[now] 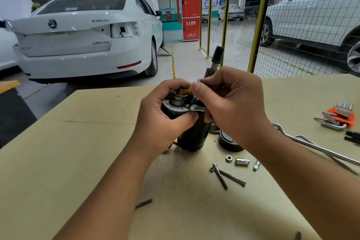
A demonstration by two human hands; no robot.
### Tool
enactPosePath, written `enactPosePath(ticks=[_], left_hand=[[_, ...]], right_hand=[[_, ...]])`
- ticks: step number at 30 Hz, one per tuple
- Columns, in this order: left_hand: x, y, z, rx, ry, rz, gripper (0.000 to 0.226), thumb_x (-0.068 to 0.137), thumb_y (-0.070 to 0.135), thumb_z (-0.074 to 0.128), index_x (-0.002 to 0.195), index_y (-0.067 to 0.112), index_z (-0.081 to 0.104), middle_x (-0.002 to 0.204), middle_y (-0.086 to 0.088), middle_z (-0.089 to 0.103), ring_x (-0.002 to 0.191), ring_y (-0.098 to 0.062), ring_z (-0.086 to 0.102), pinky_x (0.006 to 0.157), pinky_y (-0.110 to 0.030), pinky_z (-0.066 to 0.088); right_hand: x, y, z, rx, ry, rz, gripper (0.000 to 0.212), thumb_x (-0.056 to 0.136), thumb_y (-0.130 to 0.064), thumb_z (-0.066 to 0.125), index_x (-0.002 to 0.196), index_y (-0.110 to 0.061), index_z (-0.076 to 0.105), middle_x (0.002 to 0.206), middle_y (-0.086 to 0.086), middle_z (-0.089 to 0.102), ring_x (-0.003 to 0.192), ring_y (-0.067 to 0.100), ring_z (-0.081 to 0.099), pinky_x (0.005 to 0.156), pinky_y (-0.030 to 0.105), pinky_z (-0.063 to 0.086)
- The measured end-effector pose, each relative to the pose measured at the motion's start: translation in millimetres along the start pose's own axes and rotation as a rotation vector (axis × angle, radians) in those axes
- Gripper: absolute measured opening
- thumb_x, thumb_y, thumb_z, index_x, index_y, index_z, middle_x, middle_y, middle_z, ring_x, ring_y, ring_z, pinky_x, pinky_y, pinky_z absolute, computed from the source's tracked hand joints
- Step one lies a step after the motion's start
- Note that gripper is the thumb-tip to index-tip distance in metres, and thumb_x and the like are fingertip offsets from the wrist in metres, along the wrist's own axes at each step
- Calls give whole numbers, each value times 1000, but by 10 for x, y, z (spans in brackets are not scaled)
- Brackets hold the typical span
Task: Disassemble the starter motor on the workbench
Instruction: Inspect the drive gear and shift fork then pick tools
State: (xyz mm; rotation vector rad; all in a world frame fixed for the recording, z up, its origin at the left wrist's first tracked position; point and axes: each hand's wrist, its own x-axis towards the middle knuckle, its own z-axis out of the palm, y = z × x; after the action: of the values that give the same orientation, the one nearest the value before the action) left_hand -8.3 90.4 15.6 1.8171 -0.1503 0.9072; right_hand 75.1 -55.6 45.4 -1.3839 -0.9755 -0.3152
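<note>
The starter motor (191,132) stands upright near the middle of the workbench (78,142), its dark cylindrical body resting on the surface and its metal end plate facing up. The left hand (163,115) reaches in from the lower left with the forearm angled up across the bench; its fingers curl round the upper body of the motor, thumb pressed against the front just under the end plate, fingertips wrapped over the far rim. The right hand (231,103) comes in from the lower right, wrist raised above the motor; its thumb and forefinger are pinched together at the top of the motor, on a small part too hidden to identify, with the remaining fingers curled below. Just right of the motor lies a round black cap (229,143). Nearer the person lie a nut (229,158), a socket (242,161) and two long bolts (227,177). A hex key set (339,119) lies at the right edge.
</note>
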Motion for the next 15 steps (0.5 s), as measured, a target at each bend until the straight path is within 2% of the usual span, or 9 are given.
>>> enactPosePath(ticks=[5, 8, 10, 15], left_hand=[[-4, -3, 10, 4, 1, -1, 52, 75, 2, 83, 119, 25, 69, 109, 0, 75, 106, -26, 74, 92, -41, 62], [-11, 3, -4, 12, 8, 3, 53, 75, 3, 84, 119, 28, 69, 111, 3, 75, 109, -23, 73, 92, -37, 62], [-15, 6, -4, 9, 11, 0, 55, 74, 2, 84, 121, 26, 69, 111, 4, 75, 110, -21, 72, 92, -35, 61], [9, 4, 43, -5, 14, -14, 53, 77, -5, 86, 123, 16, 68, 109, 0, 76, 106, -21, 74, 94, -41, 61]], right_hand=[[25, -15, -19, -45, -28, 16, 16, 86, -12, 81, 78, -4, 69, 65, 8, 68, 49, 16, 66, 43, 22, 48], [58, -41, -43, -61, -61, 31, 23, 86, -16, 81, 75, -3, 67, 62, 10, 66, 45, 17, 64, 39, 21, 46], [96, -53, -62, -97, -78, 32, 28, 88, -22, 80, 71, -5, 65, 56, 7, 64, 42, 18, 64, 36, 28, 46], [98, -22, -9, -175, -20, -53, 27, 90, -19, 77, 72, -5, 63, 58, 9, 64, 53, 27, 67, 46, 46, 51]])
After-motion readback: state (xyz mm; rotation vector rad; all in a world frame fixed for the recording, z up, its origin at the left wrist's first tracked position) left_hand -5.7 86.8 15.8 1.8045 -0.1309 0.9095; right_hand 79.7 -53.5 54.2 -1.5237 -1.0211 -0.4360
